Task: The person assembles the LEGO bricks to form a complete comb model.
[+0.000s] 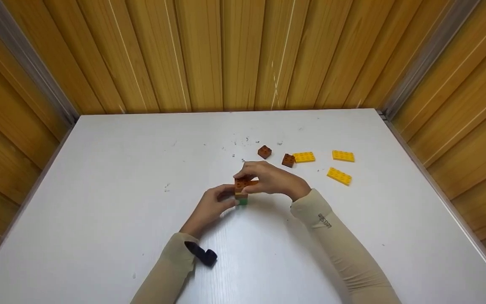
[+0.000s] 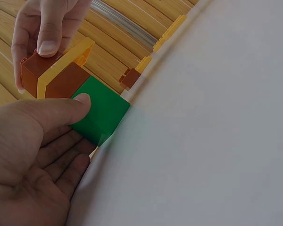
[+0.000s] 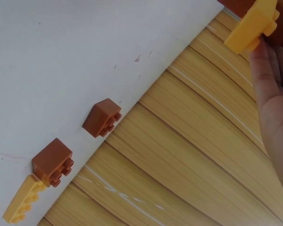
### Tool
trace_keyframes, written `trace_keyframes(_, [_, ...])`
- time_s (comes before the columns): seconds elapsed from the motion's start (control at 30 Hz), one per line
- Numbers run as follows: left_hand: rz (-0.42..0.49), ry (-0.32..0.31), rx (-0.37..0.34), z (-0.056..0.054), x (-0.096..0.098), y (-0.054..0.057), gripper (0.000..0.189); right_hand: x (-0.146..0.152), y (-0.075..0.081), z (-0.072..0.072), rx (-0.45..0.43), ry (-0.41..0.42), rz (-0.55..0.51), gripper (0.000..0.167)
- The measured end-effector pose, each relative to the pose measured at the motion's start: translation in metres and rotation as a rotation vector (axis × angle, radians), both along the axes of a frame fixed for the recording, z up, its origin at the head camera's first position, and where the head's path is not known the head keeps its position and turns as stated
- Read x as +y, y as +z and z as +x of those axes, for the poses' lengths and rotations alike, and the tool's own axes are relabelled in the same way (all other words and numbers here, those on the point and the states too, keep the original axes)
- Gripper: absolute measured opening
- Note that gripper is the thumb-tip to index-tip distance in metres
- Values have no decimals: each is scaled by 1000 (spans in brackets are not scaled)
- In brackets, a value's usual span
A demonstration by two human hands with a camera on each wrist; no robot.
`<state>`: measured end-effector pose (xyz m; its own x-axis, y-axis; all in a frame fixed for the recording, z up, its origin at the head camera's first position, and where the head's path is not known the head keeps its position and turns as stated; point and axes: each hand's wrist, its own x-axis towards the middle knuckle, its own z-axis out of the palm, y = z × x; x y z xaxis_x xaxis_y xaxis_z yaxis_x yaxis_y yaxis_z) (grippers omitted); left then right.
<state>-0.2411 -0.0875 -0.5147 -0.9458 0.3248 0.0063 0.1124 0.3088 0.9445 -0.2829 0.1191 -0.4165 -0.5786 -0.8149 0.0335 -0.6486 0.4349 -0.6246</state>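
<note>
A small upright stack stands on the white table between the two hands. At its base is a green brick [image 2: 103, 113], with a brown brick [image 2: 67, 81] above it. A yellow plate [image 2: 61, 64] lies over that and juts out to the right. On top sits another brown brick [image 2: 34, 70]. My left hand [image 1: 211, 205] pinches the green brick, thumb on its near face and fingers behind. From above, my right hand [image 1: 273, 178] grips the top brown brick between thumb and fingers. In the right wrist view only part of the stack shows at the upper corner.
Two loose brown bricks [image 1: 264, 152] [image 3: 53, 160] lie behind and right of the stack. One touches a yellow plate [image 1: 304, 157]; two more yellow plates [image 1: 343, 156] [image 1: 339, 176] lie farther right. Wood-look panels [image 1: 243, 55] stand beyond the white table's [image 1: 112, 177] edges.
</note>
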Motion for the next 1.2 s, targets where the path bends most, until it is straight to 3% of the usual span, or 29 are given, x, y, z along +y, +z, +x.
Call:
trace_keyframes(0.33, [25, -10, 28, 0, -1, -3, 44, 0, -2, 0, -2, 3, -27, 33])
trace_keyframes(0.4, [16, -5, 26, 3, 1, 4, 44, 0, -3, 0, 14, 5, -16, 33])
trace_keyframes(0.57, [-16, 8, 9, 4, 2, 6, 43, 2, -6, -1, 39, 13, -10, 35])
trace_keyframes(0.63, [-15, 7, 20, 0, 1, 0, 42, 3, -7, -2, 46, 20, -18, 35])
trace_keyframes(0.97, [-22, -5, 35, 2, -1, 1, 42, 7, -3, 1, 101, 48, 21, 43])
trace_keyframes(1.2, [1, -10, 37, 0, -1, -1, 41, 13, 2, 1, 106, 9, 55, 49])
